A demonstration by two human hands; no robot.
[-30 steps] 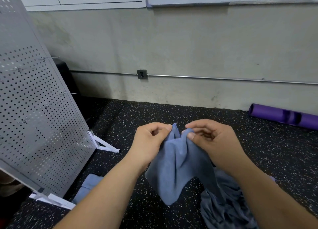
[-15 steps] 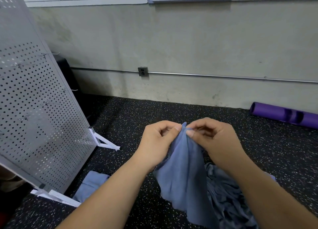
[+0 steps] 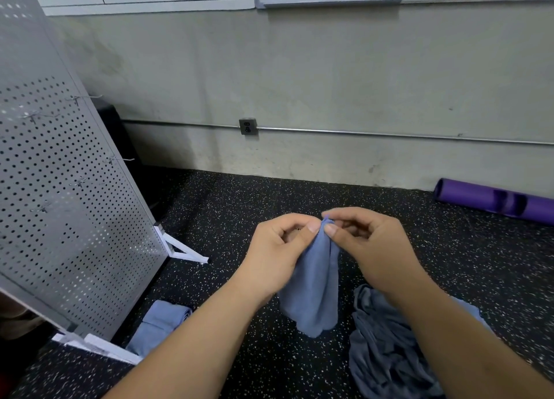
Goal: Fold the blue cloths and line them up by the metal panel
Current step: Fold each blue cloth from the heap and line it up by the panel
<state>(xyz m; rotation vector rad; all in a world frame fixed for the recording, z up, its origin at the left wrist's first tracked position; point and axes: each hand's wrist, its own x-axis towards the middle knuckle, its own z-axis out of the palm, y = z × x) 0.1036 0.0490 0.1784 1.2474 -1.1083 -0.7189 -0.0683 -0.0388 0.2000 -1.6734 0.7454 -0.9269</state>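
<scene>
Both hands pinched one blue cloth (image 3: 313, 282) at its top edge, left hand (image 3: 278, 249) and right hand (image 3: 371, 249) nearly touching, cloth hanging right of the metal panel (image 3: 69, 204). Folded cloth (image 3: 160, 326) lay at the panel's foot; crumpled pile (image 3: 386, 347) sat further right.

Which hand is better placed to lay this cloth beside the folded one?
Left, probably: left hand and right hand both pinch the blue cloth, but left is nearer the folded cloth and metal panel.

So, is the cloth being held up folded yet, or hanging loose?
Hanging loose, not folded: the held cloth droops bunched from its top, pinched by the left hand and right hand.
</scene>
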